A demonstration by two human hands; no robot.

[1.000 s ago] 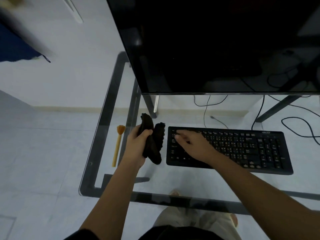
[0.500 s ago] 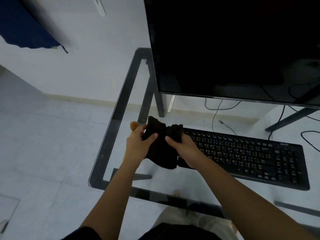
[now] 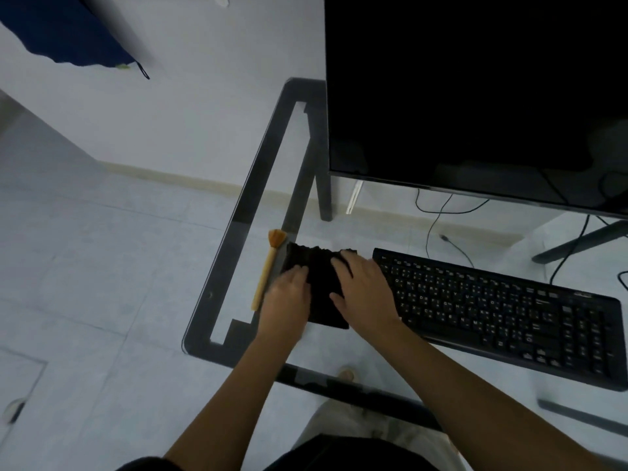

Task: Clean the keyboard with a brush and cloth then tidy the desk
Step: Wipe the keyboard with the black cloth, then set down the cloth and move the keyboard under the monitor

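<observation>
Head cam: left hand [image 3: 288,297] and right hand [image 3: 368,294] flat on the cloth [image 3: 321,283], left of the keyboard [image 3: 492,311]. Tidying, I reckon; next, square it by the brush [image 3: 268,266].

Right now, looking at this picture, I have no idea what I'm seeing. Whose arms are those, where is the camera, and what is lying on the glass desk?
There is no machine here. The bare arms belong to a person wearing a camera on the head, so this single view looks forward and down. The left hand and right hand both press flat on a black cloth lying on the clear glass desk. Left of the cloth lies a small pale-handled brush with orange bristles. To the right lies a black keyboard, with a large dark monitor behind it. Neither hand grips anything.
</observation>
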